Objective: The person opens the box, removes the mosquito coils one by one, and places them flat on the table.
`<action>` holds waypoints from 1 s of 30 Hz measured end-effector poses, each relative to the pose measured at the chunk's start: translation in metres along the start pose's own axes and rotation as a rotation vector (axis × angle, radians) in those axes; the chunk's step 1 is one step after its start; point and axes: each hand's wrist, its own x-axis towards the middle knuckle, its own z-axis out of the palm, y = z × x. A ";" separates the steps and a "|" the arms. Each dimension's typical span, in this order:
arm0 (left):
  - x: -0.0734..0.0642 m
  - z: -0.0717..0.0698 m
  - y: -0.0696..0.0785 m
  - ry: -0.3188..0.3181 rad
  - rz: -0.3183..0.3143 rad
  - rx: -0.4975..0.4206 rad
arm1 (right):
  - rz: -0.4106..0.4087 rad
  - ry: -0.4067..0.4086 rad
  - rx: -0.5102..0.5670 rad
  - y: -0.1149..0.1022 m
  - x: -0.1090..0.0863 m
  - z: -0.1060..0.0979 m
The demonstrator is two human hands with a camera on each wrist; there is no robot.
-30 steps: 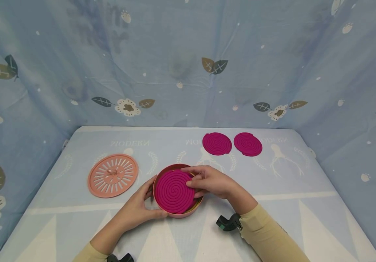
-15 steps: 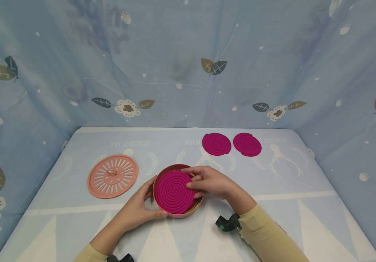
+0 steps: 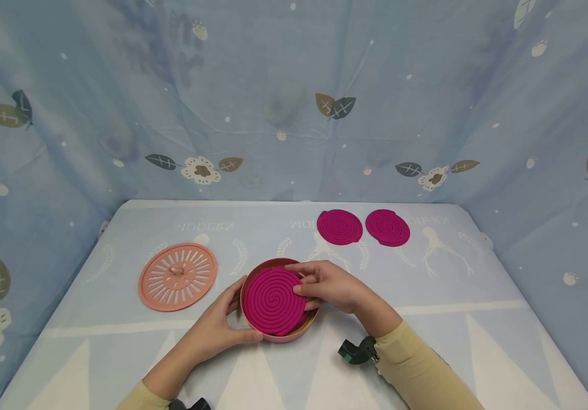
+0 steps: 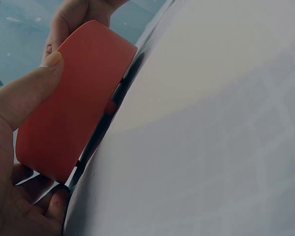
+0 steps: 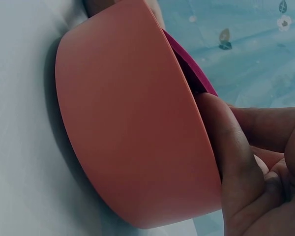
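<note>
A magenta spiral mosquito coil (image 3: 273, 302) lies tilted in the mouth of a round pink mosquito coil holder (image 3: 279, 338), its edge standing above the rim in the right wrist view. My right hand (image 3: 329, 287) pinches the coil at its right side, fingers reaching over the holder's rim. On the left, my left hand (image 3: 217, 324) grips the holder's wall, thumb at the front and fingers behind. The left wrist view shows that thumb (image 4: 44, 78) against the outer wall (image 4: 73, 108). A yellowish surface shows inside the holder along the coil's right edge; the rest of the inside is hidden.
A pink slotted lid (image 3: 196, 287) with a small loop handle lies flat to the left of the holder. Two more magenta mosquito coils (image 3: 340, 227) lie side by side at the table's back right. A blue patterned curtain (image 3: 273, 68) surrounds the table's back and sides.
</note>
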 end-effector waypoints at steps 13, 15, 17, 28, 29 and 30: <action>0.000 0.001 0.000 0.003 -0.005 0.012 | -0.018 0.008 0.001 0.001 -0.002 -0.005; 0.000 0.000 0.000 0.003 0.000 0.014 | -0.022 0.013 0.004 0.001 -0.002 -0.006; 0.000 0.000 0.000 0.003 0.001 0.016 | -0.025 0.019 0.016 0.002 -0.002 -0.007; 0.000 0.000 -0.001 0.001 0.015 0.010 | -0.042 0.039 0.077 0.003 -0.005 -0.013; 0.000 0.000 -0.001 0.001 0.016 0.009 | -0.045 0.041 0.078 0.003 -0.006 -0.014; 0.000 0.000 -0.001 0.001 0.018 0.009 | -0.050 0.044 0.078 0.003 -0.006 -0.014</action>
